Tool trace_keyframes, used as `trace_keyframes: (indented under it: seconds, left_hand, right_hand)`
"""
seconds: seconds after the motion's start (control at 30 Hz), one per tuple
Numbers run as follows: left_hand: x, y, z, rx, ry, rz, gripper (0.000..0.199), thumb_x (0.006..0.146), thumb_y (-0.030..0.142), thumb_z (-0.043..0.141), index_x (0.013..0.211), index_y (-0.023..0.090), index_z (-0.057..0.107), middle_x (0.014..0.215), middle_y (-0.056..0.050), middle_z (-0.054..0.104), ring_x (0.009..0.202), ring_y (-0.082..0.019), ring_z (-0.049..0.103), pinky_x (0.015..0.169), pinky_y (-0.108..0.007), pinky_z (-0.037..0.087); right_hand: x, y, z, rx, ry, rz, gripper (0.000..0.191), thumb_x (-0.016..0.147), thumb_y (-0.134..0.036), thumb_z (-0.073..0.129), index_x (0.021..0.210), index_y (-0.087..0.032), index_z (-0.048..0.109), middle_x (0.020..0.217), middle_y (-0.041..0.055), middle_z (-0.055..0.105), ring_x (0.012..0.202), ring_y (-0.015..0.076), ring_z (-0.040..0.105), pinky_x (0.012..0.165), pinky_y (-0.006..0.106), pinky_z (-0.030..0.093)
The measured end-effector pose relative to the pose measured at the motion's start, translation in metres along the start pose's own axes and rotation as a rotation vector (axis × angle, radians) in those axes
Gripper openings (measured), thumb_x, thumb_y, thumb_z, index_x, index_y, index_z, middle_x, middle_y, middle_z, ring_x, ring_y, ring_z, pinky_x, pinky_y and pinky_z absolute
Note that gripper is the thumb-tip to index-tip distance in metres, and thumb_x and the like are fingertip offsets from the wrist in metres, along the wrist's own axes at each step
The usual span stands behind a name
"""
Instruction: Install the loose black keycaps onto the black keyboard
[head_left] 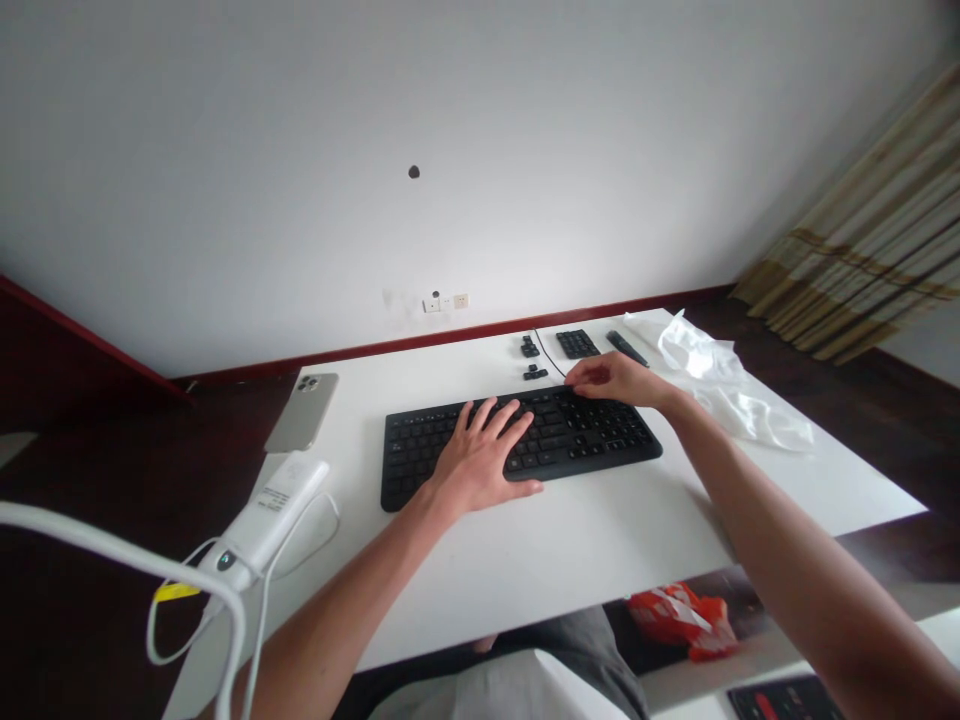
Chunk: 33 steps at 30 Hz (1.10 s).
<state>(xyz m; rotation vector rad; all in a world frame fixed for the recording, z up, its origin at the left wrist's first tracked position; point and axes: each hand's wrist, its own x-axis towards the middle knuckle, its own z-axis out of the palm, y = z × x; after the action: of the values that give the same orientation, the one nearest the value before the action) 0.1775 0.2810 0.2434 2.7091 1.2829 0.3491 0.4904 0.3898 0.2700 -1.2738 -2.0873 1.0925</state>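
Observation:
A black keyboard lies on the white table, its cable running off the back edge. My left hand rests flat on its left and middle keys, fingers spread, thumb near the front edge. At the back edge, right of the middle, my right hand has its thumb and fingertips pinched together; what is between them is hidden. Behind the keyboard sit small clusters of black keycaps and a larger block of black keycaps. A dark slender tool lies to their right.
Crumpled clear plastic covers part of the table's right side. At the left are a phone, a white power strip and a white cable looping up close. An orange bag sits below the front edge.

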Motion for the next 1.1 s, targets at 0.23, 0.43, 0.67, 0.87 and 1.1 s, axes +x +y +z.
trace_keyframes:
  seconds: [0.23, 0.43, 0.67, 0.87, 1.1]
  left_hand:
    - [0.0, 0.001, -0.001, 0.002, -0.01, -0.002, 0.098, 0.084, 0.081, 0.058, 0.164, 0.03, 0.034, 0.172, -0.004, 0.028, 0.157, -0.038, 0.023, 0.129, -0.062, 0.014]
    - [0.001, 0.0, 0.001, -0.005, 0.004, 0.004, 0.098, 0.083, 0.081, 0.06, 0.163, 0.03, 0.035, 0.172, -0.005, 0.03, 0.156, -0.038, 0.024, 0.129, -0.062, 0.014]
    - [0.002, 0.0, 0.001, 0.005, 0.0, 0.001, 0.099, 0.083, 0.081, 0.059, 0.163, 0.03, 0.036, 0.172, -0.005, 0.03, 0.156, -0.038, 0.024, 0.129, -0.061, 0.014]
    - [0.001, 0.001, 0.0, 0.011, -0.005, 0.001, 0.098, 0.083, 0.081, 0.059, 0.163, 0.028, 0.036, 0.171, -0.005, 0.03, 0.156, -0.038, 0.024, 0.129, -0.061, 0.014]
    - [0.002, 0.0, 0.001, 0.007, 0.0, 0.002, 0.098, 0.083, 0.081, 0.059, 0.163, 0.029, 0.035, 0.172, -0.005, 0.03, 0.157, -0.038, 0.024, 0.129, -0.061, 0.014]
  right_hand:
    - [0.002, -0.005, 0.008, -0.15, 0.012, -0.055, 0.03, 0.083, -0.041, 0.072, 0.105, -0.022, 0.082, 0.099, 0.004, 0.081, 0.091, 0.023, 0.074, 0.085, 0.034, 0.059]
    - [0.0, -0.016, 0.011, -0.242, -0.014, -0.114, 0.027, 0.087, -0.036, 0.068, 0.106, -0.022, 0.082, 0.104, 0.0048, 0.081, 0.093, 0.0233, 0.074, 0.086, 0.033, 0.058]
    - [-0.002, -0.027, 0.016, -0.418, -0.009, -0.229, 0.023, 0.092, -0.029, 0.064, 0.106, -0.026, 0.082, 0.107, 0.004, 0.081, 0.096, 0.0225, 0.074, 0.087, 0.031, 0.055]
    - [-0.003, -0.033, 0.017, -0.47, -0.02, -0.239, 0.024, 0.093, -0.023, 0.062, 0.107, -0.025, 0.081, 0.108, 0.0044, 0.08, 0.098, 0.0218, 0.073, 0.088, 0.032, 0.054]
    - [-0.003, -0.038, 0.019, -0.463, -0.021, -0.215, 0.024, 0.091, -0.023, 0.062, 0.105, -0.025, 0.082, 0.107, 0.0048, 0.08, 0.098, 0.0239, 0.073, 0.088, 0.034, 0.055]
